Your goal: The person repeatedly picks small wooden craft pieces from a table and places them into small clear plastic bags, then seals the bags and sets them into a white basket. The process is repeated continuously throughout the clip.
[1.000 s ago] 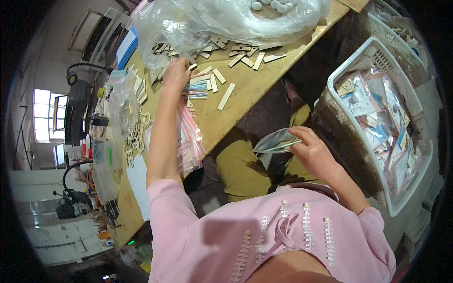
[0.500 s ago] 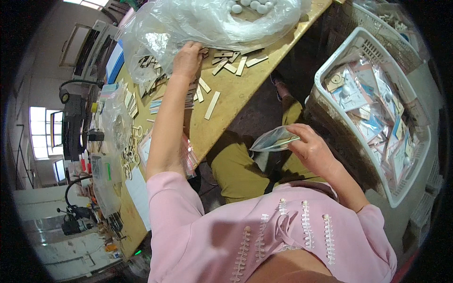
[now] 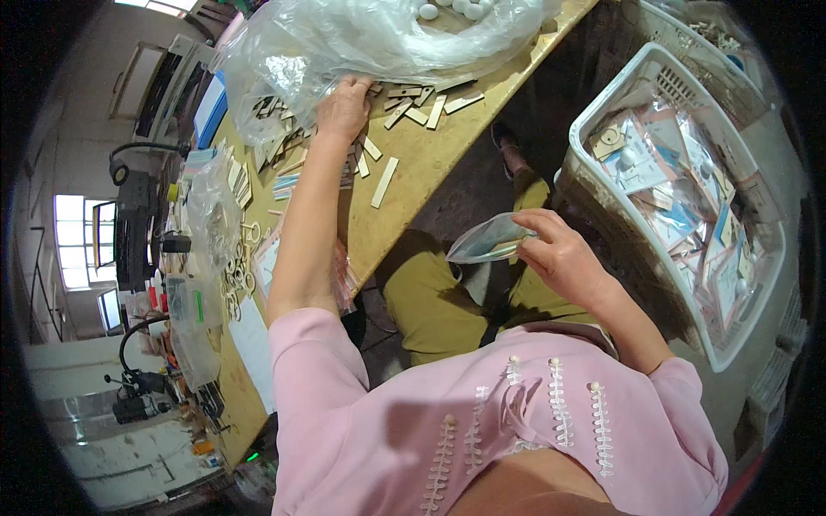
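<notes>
My left hand (image 3: pixel 346 107) reaches over the table, its fingers bent and close together at the pile of flat wooden strips (image 3: pixel 407 103). Whatever lies under the fingertips is hidden. Just beyond the fingers spreads a large clear plastic bag (image 3: pixel 335 52). Above my lap, my right hand (image 3: pixel 564 254) pinches a small clear plastic bag (image 3: pixel 482 239) by one end. The bag's mouth gapes to the left, and thin pale pieces show inside it near my fingers.
White balls (image 3: pixel 428 12) lie in the large bag. Wooden rings (image 3: pixel 237 279) and a white sheet (image 3: pixel 250 344) sit on the table's left part. At my right stands a white plastic basket (image 3: pixel 594 112) heaped with filled packets. A desk lamp (image 3: pixel 120 172) rises at the far left.
My right hand and the small bag have shifted slightly up and to the left. The left hand remains at the wooden strips, with its fingers close together.
</notes>
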Demonstrator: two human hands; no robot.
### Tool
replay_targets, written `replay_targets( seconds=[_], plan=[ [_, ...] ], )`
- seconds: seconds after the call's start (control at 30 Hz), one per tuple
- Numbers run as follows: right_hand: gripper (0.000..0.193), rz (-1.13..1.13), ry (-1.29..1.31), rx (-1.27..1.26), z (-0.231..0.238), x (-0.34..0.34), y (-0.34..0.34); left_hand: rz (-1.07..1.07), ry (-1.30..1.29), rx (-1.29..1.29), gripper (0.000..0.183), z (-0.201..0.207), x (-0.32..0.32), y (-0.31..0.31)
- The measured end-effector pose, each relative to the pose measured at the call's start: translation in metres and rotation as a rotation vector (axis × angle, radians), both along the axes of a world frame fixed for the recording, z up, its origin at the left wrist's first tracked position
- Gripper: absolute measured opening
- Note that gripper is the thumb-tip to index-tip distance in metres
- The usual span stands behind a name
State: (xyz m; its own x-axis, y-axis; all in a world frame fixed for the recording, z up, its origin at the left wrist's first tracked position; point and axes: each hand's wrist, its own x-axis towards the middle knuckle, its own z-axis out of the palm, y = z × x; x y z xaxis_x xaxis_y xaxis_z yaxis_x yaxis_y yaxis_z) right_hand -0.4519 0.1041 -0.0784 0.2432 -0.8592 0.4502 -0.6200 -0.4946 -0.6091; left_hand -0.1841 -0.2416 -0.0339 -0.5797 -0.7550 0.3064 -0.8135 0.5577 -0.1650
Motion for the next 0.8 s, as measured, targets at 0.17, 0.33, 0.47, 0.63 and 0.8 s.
replay_targets(
  seconds=[0.17, 0.33, 0.47, 0.63, 0.8],
  plan=[
    [0.013, -0.044, -0.014, -0.005, -0.003, -0.003, 0.006, -0.037, 0.148, 0.025, 0.019, -0.006, 0.013, -0.004],
    [0.018, -0.019, -0.012, -0.024, -0.008, -0.008, 0.003, -0.071, 0.157, 0.009, 0.031, -0.010, 0.033, 0.006],
    [0.017, 0.003, -0.012, -0.022, -0.004, -0.004, 0.000, -0.025, 0.007, 0.026, 0.039, 0.000, 0.014, 0.021],
    [0.018, -0.011, 0.003, -0.018, -0.002, -0.003, 0.004, -0.044, -0.061, 0.000, 0.031, -0.002, 0.009, 0.009],
    [0.014, -0.045, -0.003, -0.003, -0.004, -0.011, 0.009, -0.164, 0.306, -0.002, 0.014, -0.001, 0.024, 0.017]
  ],
)
